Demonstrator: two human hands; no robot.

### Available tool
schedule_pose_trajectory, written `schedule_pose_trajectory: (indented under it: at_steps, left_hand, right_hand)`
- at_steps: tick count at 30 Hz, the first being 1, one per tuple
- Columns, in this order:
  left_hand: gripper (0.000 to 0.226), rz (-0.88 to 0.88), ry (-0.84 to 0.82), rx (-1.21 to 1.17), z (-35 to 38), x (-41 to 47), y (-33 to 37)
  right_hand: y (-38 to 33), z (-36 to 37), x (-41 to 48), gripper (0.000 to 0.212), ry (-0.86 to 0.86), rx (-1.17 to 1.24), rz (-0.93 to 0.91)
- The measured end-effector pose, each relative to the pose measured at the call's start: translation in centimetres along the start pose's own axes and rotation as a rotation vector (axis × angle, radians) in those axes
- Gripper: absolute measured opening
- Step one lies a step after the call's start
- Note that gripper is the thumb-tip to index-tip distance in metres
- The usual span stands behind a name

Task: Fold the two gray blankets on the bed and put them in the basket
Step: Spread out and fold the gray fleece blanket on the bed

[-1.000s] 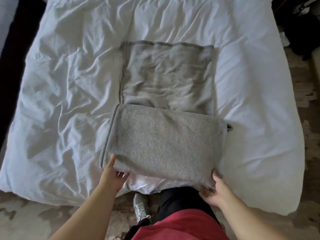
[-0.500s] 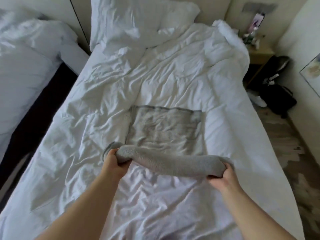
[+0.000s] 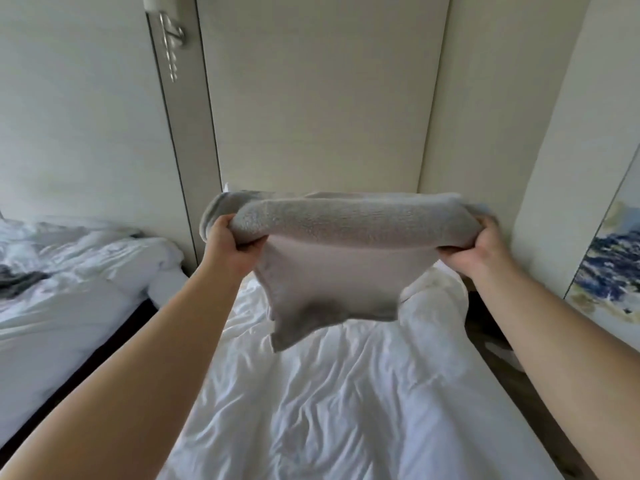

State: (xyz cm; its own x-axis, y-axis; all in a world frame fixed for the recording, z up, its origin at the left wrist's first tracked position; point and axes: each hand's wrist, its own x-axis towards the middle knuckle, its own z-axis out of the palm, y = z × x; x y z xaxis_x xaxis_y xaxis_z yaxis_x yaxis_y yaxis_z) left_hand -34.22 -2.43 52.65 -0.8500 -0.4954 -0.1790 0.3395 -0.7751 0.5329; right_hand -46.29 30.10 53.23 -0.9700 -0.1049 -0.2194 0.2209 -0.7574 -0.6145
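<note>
Two bare forearms reach forward from the lower corners of the view, stretched out over a bed (image 3: 346, 410) whose white duvet (image 3: 311, 375) is heavily creased. To the right of the bed a strip of brown floor (image 3: 491, 337) shows.

At the end of the arms, about the middle of the view, the left hand (image 3: 227, 244) and the right hand (image 3: 474, 252) each grip one end of a folded gray blanket (image 3: 346, 226). On both hands the fingers are curled tight under the fabric with the thumb clamped against it, so the cloth is bunched in each fist. The blanket is held up in the air over the far half of the bed, pulled into a thick fleecy band between the hands. A thinner layer hangs down beneath that band, and its lowest corner dangles on the left side above the duvet, slightly blurred.

Beyond the blanket the duvet is heaped up near the head of the bed. To the left, across a dark gap, stands a second bed (image 3: 86, 306) with white bedding and a dark gray cloth (image 3: 17, 282) lying on it at the edge of the view; what that cloth is cannot be told.

Furthest away is a pale panelled wall (image 3: 318, 98), with a metal lamp (image 3: 171, 39) fixed high on the left and a blue and yellow painting (image 3: 609, 268) on the right
</note>
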Motion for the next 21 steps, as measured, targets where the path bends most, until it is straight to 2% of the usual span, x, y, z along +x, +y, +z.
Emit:
schedule_pose_trajectory:
  at_steps: [3,7,13,17,21]
  left_hand:
    - [0.032,0.004,-0.004,0.007,-1.2,-1.9,-0.2]
    - [0.013,-0.077,0.101,0.041,-7.0,-5.1,-3.2]
    - [0.009,-0.257,0.429,0.170,-24.8,-12.0,-11.0]
    - [0.009,-0.388,0.621,0.216,-37.7,-20.1,-15.2]
    - [0.015,-0.496,0.739,0.193,-45.7,-28.9,-16.8]
  right_hand:
    - [0.9,-2.1,-2.0,0.033,-0.010,0.005,0.002]
    - [4.9,-8.6,-4.8,0.024,0.115,-0.040,0.071]
    - [16.1,-25.4,-12.0,0.016,0.385,-0.125,0.252]
    - [23.4,-36.6,-21.5,0.019,0.556,-0.145,0.400]
    - [27.5,-43.3,-31.5,0.019,0.729,-0.127,0.479]
